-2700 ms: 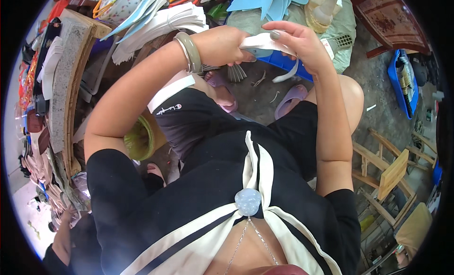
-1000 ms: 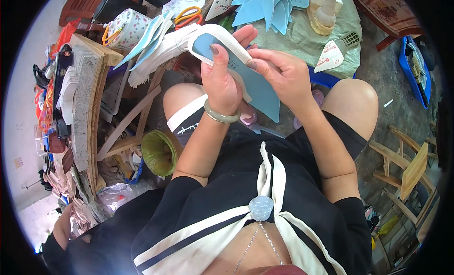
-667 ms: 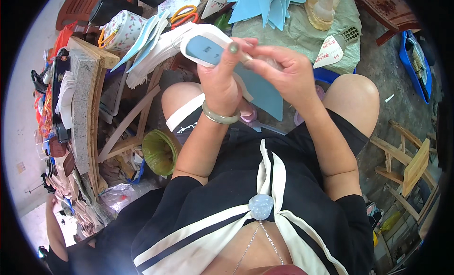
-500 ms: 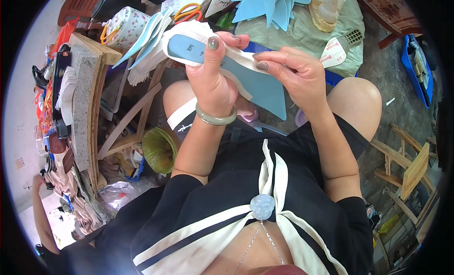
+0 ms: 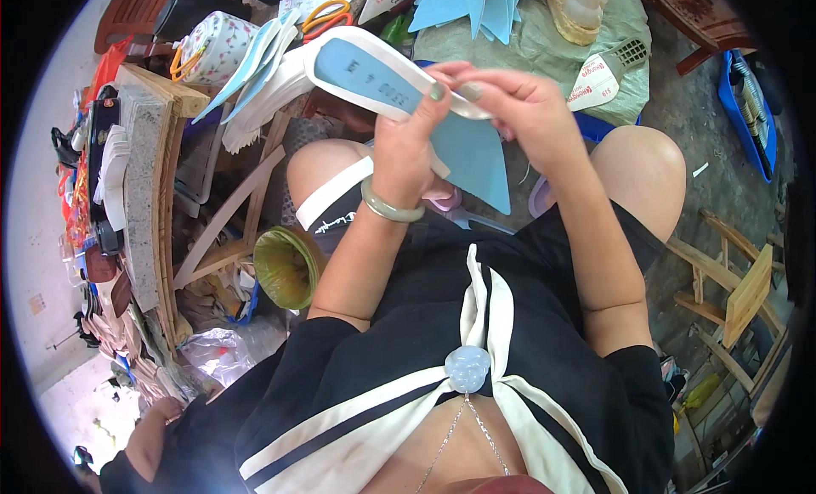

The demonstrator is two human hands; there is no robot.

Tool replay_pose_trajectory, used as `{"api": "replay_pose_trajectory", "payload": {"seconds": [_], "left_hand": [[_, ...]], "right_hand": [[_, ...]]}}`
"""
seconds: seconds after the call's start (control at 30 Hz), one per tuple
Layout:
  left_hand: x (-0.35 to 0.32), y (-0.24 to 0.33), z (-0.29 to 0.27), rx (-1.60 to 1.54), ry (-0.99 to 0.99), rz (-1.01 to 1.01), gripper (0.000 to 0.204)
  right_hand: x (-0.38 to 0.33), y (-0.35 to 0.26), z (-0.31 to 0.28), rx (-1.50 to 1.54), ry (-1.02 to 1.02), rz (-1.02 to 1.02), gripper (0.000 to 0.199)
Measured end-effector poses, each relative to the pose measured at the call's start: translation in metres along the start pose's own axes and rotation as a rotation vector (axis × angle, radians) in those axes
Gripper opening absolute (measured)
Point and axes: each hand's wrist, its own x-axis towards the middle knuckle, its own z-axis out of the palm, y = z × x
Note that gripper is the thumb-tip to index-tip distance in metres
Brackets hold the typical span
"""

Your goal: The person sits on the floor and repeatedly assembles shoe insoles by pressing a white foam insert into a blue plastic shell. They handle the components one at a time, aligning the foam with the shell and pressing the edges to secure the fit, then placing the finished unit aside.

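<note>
A blue insole with a white band along its edge is held up in front of me. My left hand grips it near the middle, thumb on top of the blue face. At its right end, the fingers of my right hand are pinched together on the white edge band. My fingers partly cover that end. Below the hands, a flat blue piece shows between my knees. To the left hangs a bundle of white strips, partly behind the insole.
Orange-handled scissors lie beyond, beside a floral container. Blue cut pieces, a bottle and a printed insole rest on the green cloth. A lined bin stands left. Another person is at lower left.
The insole has turned so more of its blue face shows. My left hand has moved right and down along it, and my right hand has moved slightly left, closer to it.
</note>
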Motion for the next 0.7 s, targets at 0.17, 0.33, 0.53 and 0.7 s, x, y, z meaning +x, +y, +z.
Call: {"api": "replay_pose_trajectory", "payload": {"seconds": [0.17, 0.33, 0.53, 0.7], "left_hand": [[0.005, 0.011, -0.008, -0.144, 0.066, 0.071, 0.027], [0.001, 0.014, -0.009, -0.161, 0.092, 0.111, 0.024], [0.003, 0.015, -0.007, -0.116, 0.108, 0.153, 0.028], [0.003, 0.018, -0.006, -0.119, 0.119, 0.175, 0.027]], "right_hand": [[0.001, 0.007, -0.004, 0.006, 0.03, 0.002, 0.019], [-0.002, 0.015, 0.009, 0.066, 0.078, -0.026, 0.018], [0.0, 0.013, 0.009, 0.014, 0.148, -0.113, 0.018], [-0.001, 0.014, 0.011, 0.054, 0.122, -0.073, 0.017]]}}
